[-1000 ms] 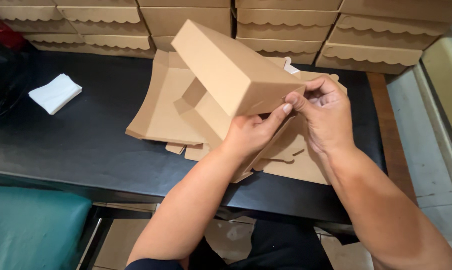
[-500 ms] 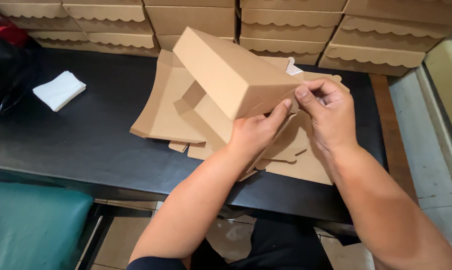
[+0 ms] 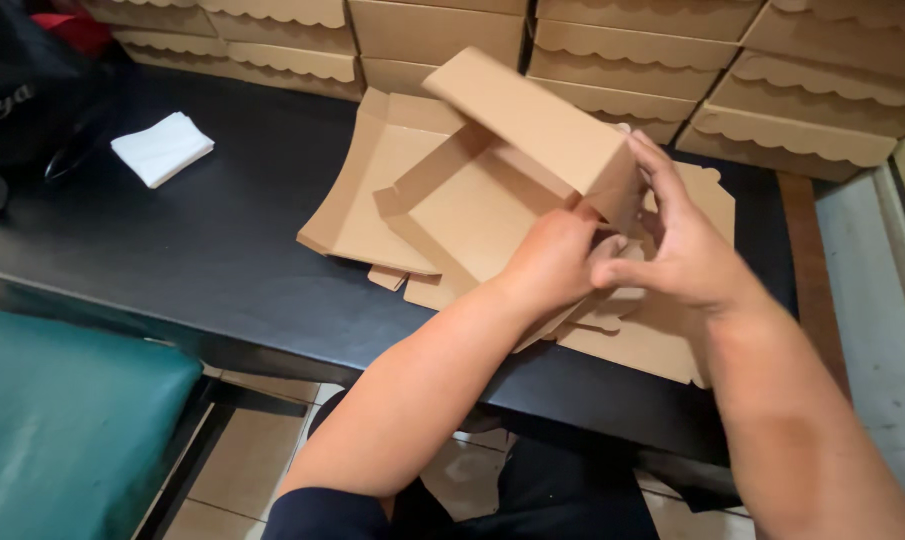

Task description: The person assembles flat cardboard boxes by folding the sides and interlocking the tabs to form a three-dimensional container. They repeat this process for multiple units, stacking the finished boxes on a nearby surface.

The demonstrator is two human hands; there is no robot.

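- Both hands have slid to the box's [image 3: 532, 125] near end since before.
- Left hand [image 3: 552, 265] and right hand [image 3: 677, 250] pinch it together above the table [image 3: 202, 260].
- It looks light and bendy; best held by the edges.

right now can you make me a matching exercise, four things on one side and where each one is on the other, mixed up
Things:
1. half-folded cardboard box
2. white folded napkin
3. stacked scallop-edged boxes
4. teal cushion

Places:
A. along the far edge of the black table
B. below the table's near edge, at the left
C. held up by the left hand and right hand
D. lying alone on the table's left part

Pairs: 1-C, 2-D, 3-A, 4-B
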